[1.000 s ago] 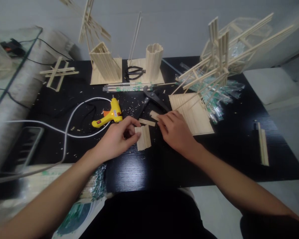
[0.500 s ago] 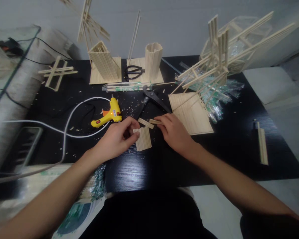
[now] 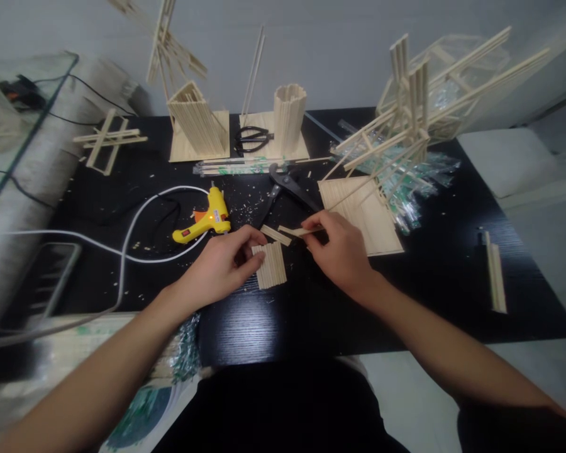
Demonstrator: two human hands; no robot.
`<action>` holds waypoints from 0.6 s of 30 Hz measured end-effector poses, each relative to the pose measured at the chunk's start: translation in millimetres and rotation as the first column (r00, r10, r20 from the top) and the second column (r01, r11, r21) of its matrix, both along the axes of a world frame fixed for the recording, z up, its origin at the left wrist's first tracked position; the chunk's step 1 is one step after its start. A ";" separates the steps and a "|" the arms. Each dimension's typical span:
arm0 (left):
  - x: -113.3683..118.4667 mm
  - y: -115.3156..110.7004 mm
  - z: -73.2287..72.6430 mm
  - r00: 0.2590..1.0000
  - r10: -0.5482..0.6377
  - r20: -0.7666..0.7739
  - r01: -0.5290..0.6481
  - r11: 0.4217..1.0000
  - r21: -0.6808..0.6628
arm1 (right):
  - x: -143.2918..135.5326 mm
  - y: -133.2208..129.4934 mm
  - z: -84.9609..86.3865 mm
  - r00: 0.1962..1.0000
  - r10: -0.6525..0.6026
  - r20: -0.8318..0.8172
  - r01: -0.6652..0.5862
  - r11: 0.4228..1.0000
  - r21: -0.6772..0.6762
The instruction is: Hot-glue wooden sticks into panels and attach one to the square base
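My left hand (image 3: 219, 267) pinches the left edge of a small flat panel of short wooden sticks (image 3: 272, 269), low over the black table. Between the thumb and fingers of my right hand (image 3: 342, 251) is a short wooden stick (image 3: 296, 231), its free end pointing left above the panel. Just behind the panel lies another short wooden piece (image 3: 275, 235). Beyond my hands rest dark-handled cutting pliers (image 3: 285, 181), jaws facing away. A yellow glue gun (image 3: 216, 212) lies on its side left of them, its small light lit.
Two wooden-stick towers, one angular (image 3: 194, 123) and one rounded (image 3: 288, 119), stand on square bases at the back. Black-handled scissors (image 3: 252, 139) lie between them. A stick frame (image 3: 408, 126) rises at right over a wooden board (image 3: 363, 217). A white cable (image 3: 125, 242) loops at left.
My right hand has moved slightly right and turned, with the stick in it showing more of its length. The left hand and panel have stayed nearly still.
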State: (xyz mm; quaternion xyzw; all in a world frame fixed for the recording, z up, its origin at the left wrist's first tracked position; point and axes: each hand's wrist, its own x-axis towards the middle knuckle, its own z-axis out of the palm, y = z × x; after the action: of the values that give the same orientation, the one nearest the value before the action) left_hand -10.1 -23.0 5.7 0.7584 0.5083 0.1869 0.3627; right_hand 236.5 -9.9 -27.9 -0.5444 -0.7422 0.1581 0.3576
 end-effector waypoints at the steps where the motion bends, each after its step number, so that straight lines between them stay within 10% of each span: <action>1: 0.5 -0.2 0.0 1.000 -0.003 -0.003 0.003 1.000 0.004 | -0.5 -0.6 0.9 0.999 0.001 -0.046 -0.002 1.000 -0.012; 18: -1.7 1.6 -6.3 0.993 0.008 0.118 -0.012 0.999 0.036 | -12.5 -3.8 5.0 0.710 -0.063 -0.701 -0.370 0.814 -0.447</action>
State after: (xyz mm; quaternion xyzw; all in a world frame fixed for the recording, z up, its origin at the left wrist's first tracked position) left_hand -11.8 -21.4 -0.7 0.7499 0.4864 0.2423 0.3773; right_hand 224.0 -13.7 -22.8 -0.4585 -0.5201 0.5884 0.4161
